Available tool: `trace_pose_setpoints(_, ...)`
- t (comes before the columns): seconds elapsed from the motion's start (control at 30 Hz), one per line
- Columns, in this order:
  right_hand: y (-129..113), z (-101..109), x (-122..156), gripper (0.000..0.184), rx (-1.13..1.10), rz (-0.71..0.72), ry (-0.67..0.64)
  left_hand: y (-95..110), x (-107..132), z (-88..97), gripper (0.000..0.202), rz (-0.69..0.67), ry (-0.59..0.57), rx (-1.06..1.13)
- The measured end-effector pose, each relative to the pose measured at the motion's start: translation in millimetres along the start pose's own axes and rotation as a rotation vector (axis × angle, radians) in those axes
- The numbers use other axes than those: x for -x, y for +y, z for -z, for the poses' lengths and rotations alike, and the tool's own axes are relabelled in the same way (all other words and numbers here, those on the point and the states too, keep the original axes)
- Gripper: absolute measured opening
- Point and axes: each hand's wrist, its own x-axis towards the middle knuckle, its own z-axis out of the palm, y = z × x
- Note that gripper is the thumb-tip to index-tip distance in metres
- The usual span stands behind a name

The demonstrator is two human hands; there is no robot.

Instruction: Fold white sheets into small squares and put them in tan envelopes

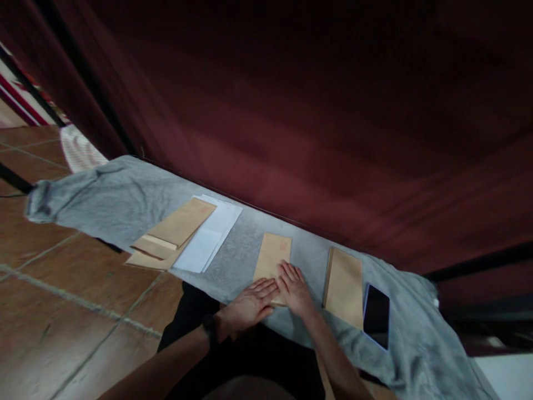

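Left hand (251, 304) lay flat on envelope (271, 253), near end, fingers (265, 288) together | right hand (296, 289) likewise, fingers slightly parted

Head view, forward-down onto hands (250, 303) (near).

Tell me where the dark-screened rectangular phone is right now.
In the head view, the dark-screened phone with a lilac edge lies right of centre on the grey cloth, just right of the rightmost brown paper envelopes.
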Motion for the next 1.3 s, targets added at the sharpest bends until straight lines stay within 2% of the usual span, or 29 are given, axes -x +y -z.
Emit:
trace_pose_setpoints(0.2, 21.0, -2.2, -59.6, 0.054, 0.180, -0.056, -0.074, 1.8, 1.5, 4.0, 0.040, 0.028, 0.088, 0.030)
trace_pose_setpoints(0.37, 25.9, -3.2, -76.3, 0.054, 0.230, -0.109, -0.050, 4.2, 2.9, 3.3, 0.035, 0.049, 0.197, 0.076)
trace_pose_setpoints(0.5, 20.7, -5.0, -59.3, 0.054, 0.215, -0.066, -0.051, 3.2, 4.5, -0.5, 0.034, 0.042, 0.230, 0.063)
trace_pose_setpoints(0.87, -3.4, 7.9, 32.6, 0.052, -0.001, 0.098, -0.123, 4.0, 7.6, -5.7, 0.035, 0.029, 0.256, 0.019)
trace_pose_setpoints(1.03, -15.6, 9.7, 54.4, 0.043, -0.124, 0.080, -0.005, 4.2, 9.1, -10.0, 0.037, 0.042, 0.288, 0.022)
trace_pose_setpoints(1.3, -25.2, 4.5, 51.1, 0.032, -0.167, -0.017, 0.199, 3.4, 10.6, -17.9, 0.038, 0.111, 0.334, 0.039)
